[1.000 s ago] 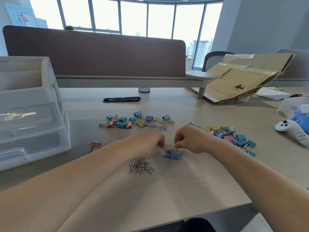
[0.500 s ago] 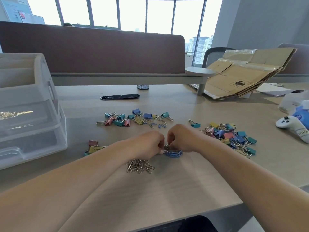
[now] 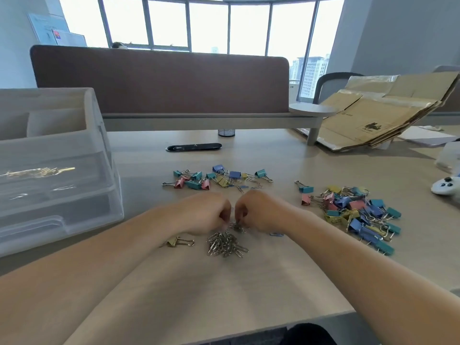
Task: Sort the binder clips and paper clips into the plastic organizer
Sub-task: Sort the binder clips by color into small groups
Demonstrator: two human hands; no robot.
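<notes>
The left hand [image 3: 206, 212] and the right hand [image 3: 258, 210] sit knuckle to knuckle. The fingers of both are curled downward, and their tips pinch a small tangle of silver wire paper clips [image 3: 236, 226] that lies between them on the pale wooden table [image 3: 249, 282]. The picture is slightly blurred there, so single clips cannot be told apart.

Just in front of that tangle, nearer the person, lies the larger heap of silver paper clips [image 3: 226, 244], loose and criss-crossed. The two forearms run along either side of it.

- Left of the heap, just beside the left wrist, lies a single yellow binder clip [image 3: 178, 242] with its wire handles out.
- Right of the heap, under the right wrist, lies a lone blue paper clip [image 3: 276, 234].
- Beyond the heap, past the hands, is a scattered row of teal, pink, blue and yellow binder clips [image 3: 219, 178].
- Well to the heap's right is a bigger pile of mixed-colour binder clips [image 3: 358, 215].
- Far left of the heap stands the translucent plastic organizer [image 3: 59, 195], and gold-looking clips [image 3: 39, 171] glint in an upper tier.
- Far right of the heap, at the edge of view, is a white game controller [image 3: 445, 188].
</notes>
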